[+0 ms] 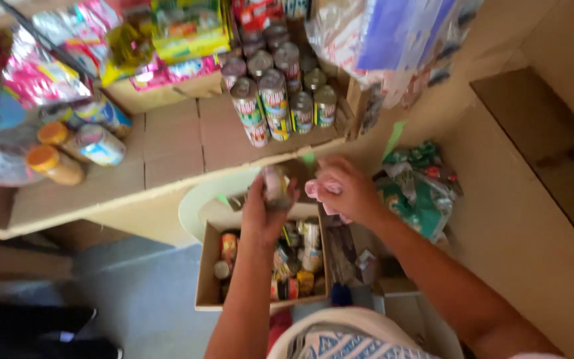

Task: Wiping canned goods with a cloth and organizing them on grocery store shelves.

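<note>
My left hand (264, 213) grips a small tin can (275, 186) and holds it up over an open cardboard box (205, 279). Close beside it on the right, my right hand (343, 189) clutches a pink cloth (319, 191) that touches the can's side. The box below holds several cans and small jars (293, 266). The picture is blurred, so the can's label is unreadable.
A cardboard-topped shelf (174, 143) carries stacked tin cans (277, 100), jars with orange lids (54, 163) and bright snack packets (41, 73). A heap of green packets (420, 189) lies to the right. Cardboard walls stand at right; grey floor lies at lower left.
</note>
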